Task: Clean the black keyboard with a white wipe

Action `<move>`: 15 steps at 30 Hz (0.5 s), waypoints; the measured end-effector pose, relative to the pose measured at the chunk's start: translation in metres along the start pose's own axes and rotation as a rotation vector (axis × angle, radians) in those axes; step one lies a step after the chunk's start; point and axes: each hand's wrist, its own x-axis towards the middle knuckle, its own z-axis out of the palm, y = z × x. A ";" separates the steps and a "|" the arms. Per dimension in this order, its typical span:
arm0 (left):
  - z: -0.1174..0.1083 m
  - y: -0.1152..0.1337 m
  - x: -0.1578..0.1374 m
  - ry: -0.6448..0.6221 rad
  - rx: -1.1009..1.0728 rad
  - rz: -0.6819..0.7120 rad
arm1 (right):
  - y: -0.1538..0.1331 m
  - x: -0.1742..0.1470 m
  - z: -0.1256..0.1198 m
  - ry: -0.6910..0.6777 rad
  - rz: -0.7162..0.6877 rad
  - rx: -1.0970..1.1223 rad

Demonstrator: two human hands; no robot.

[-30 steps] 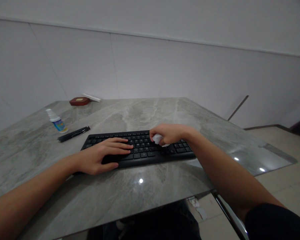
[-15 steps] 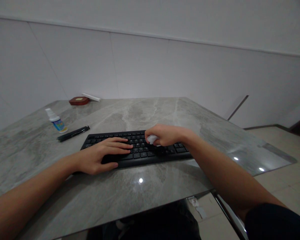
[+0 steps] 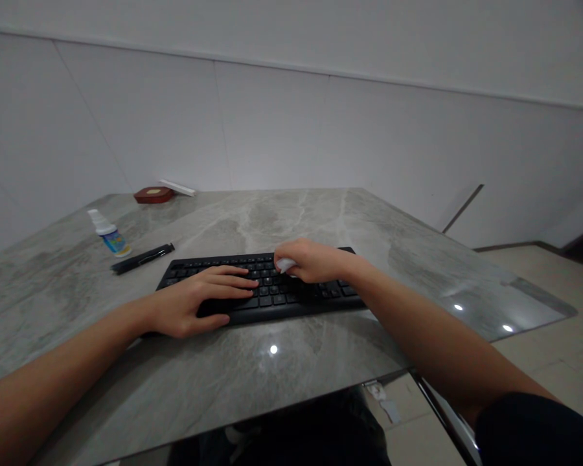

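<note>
My right hand [image 3: 308,260]: curled closed around a white wad [image 3: 285,265], soft and light by its look, best pinched. Directly below: black keyboard [image 3: 267,301], stiff, probably light, apt to slide on the glossy table [image 3: 282,223]; best held by its ends. My left hand [image 3: 194,303]: fingers extended, gripping nothing, laid over the keyboard's left part.

Head-worn view, downward across the tabletop [image 3: 291,217]

Left hand [image 3: 194,303] flat, right hand [image 3: 307,261] curled
</note>
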 end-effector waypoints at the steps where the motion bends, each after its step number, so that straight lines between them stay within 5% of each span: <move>1: 0.000 0.000 0.000 0.002 0.002 0.003 | 0.001 0.000 0.001 0.015 0.010 -0.011; 15: 0.000 0.002 0.001 0.010 0.009 -0.002 | -0.001 -0.001 -0.003 -0.024 0.054 0.002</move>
